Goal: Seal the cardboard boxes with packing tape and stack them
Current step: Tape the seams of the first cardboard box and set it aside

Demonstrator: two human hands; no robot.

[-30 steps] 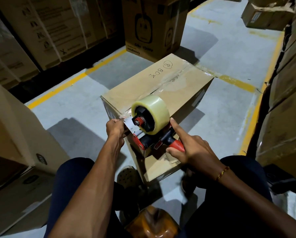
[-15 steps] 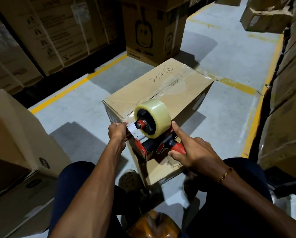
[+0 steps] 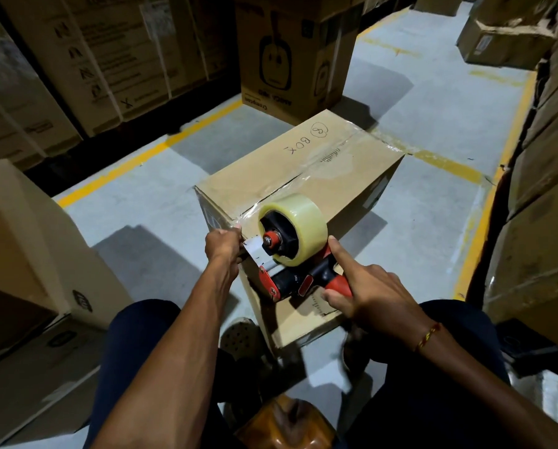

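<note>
My right hand [image 3: 365, 293] grips the tape dispenser [image 3: 290, 254], left hand [image 3: 222, 246] pinching tape at mid-frame box [image 3: 303, 176] corner; slack could wrinkle it.

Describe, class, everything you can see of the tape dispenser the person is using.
The tape dispenser is a red and black hand-held gun carrying a thick roll of clear tape. It lies tilted at the near top edge of the cardboard box. The right hand grips its red handle, forefinger stretched forward; the left hand pinches the tape end beside it.

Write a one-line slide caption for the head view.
Right hand grips a red tape dispenser at the near edge of a cardboard box while the left hand pinches the tape end.
</note>
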